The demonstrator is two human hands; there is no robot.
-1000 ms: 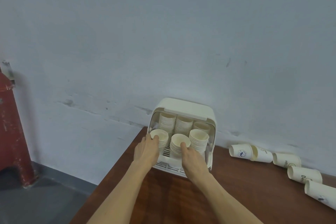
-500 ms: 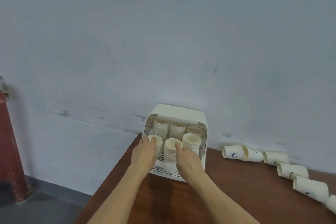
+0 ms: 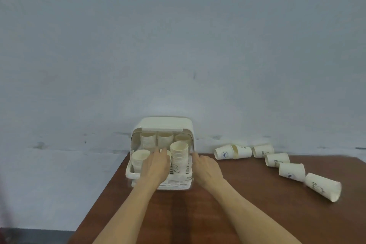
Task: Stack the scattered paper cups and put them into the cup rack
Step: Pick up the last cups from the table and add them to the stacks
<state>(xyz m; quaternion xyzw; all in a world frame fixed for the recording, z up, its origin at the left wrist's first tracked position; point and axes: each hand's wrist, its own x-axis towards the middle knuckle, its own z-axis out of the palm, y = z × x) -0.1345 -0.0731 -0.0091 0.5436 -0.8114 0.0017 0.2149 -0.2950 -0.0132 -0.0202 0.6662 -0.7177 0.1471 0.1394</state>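
The white cup rack (image 3: 162, 124) stands open at the table's back edge, against the wall. Three stacks of paper cups fill its back row. In front stand a left stack (image 3: 139, 157) and a taller right stack (image 3: 178, 153). My left hand (image 3: 155, 165) is wrapped round a middle front stack (image 3: 168, 153), which it mostly hides. My right hand (image 3: 207, 168) rests beside the rack's right wall, fingers loosely apart and holding nothing. Several loose paper cups lie on their sides to the right, from one cup (image 3: 223, 152) out to another (image 3: 322, 186).
The brown wooden table (image 3: 247, 214) has its left edge running diagonally just left of the rack, with grey floor below. A pale wall closes off the back. Bare tabletop lies between my arms and the fallen cups.
My left hand has shifted from the left front stack to the middle one. My right hand has come off the middle stack and moved right, to the rack's side.
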